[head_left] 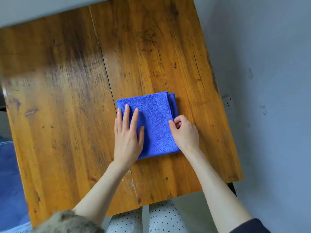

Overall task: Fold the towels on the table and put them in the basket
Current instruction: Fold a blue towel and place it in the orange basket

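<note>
A blue towel (155, 115) lies folded into a thick square on the wooden table (67, 98), right of centre. My left hand (127, 137) rests flat on the towel's left part, fingers straight and spread. At the towel's right edge, my right hand (184, 130) has its fingers curled and pinches the layered edge. No basket is in view.
The table's right edge (223, 115) runs close to a grey wall with a socket (228, 103). A blue cloth-like surface (10, 182) shows beyond the table's left edge. My knees in dotted fabric (151, 219) are under the near edge.
</note>
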Action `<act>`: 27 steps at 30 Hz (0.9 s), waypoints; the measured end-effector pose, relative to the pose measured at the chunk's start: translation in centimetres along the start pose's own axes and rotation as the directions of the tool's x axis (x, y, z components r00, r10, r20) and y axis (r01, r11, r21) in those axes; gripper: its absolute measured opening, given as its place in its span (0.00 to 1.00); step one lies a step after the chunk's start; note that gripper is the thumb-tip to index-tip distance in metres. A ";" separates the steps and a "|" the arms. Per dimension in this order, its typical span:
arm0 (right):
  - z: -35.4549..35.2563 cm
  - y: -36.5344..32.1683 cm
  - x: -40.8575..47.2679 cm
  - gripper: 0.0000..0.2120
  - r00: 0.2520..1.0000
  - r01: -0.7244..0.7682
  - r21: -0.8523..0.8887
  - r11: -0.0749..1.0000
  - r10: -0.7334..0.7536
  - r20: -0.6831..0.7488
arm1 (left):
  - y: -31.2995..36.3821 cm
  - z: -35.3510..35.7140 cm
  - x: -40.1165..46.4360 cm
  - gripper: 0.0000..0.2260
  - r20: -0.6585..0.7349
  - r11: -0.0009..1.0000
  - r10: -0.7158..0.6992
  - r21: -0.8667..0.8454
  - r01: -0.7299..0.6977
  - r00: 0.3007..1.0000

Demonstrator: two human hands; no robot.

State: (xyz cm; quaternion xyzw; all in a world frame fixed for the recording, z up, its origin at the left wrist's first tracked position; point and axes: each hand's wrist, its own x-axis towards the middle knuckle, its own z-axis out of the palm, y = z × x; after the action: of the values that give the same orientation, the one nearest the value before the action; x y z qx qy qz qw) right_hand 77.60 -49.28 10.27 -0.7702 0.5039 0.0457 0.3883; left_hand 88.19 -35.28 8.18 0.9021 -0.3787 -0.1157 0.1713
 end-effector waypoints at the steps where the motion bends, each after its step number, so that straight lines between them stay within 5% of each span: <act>1: 0.0 0.1 0.0 0.09 1.000 0.007 -0.011 1.000 -0.007 -0.010 | 0.4 0.1 0.1 0.24 0.021 1.000 -0.017 -0.017 0.018 1.000; 9: -0.4 0.5 -0.3 0.05 0.998 0.057 0.083 0.995 -0.055 -0.024 | 1.1 1.0 0.5 0.24 0.064 0.993 0.036 0.111 -0.043 0.997; 15: -0.1 0.9 0.7 0.05 0.999 -0.036 0.098 0.995 0.040 -0.036 | 1.3 2.4 0.7 0.25 0.077 0.964 0.034 0.261 -0.053 0.996; 27: -0.2 0.8 -0.8 0.05 0.987 -0.001 0.065 0.998 0.012 -0.163 | 1.2 2.0 -0.5 0.24 0.122 0.949 0.130 0.273 -0.159 0.984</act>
State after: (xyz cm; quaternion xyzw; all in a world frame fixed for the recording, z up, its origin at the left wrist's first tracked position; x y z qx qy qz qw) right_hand 76.53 -48.97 10.30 -0.7567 0.5376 -0.0326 0.3705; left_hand 86.43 -36.17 6.84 0.8800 -0.4647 -0.0939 0.0293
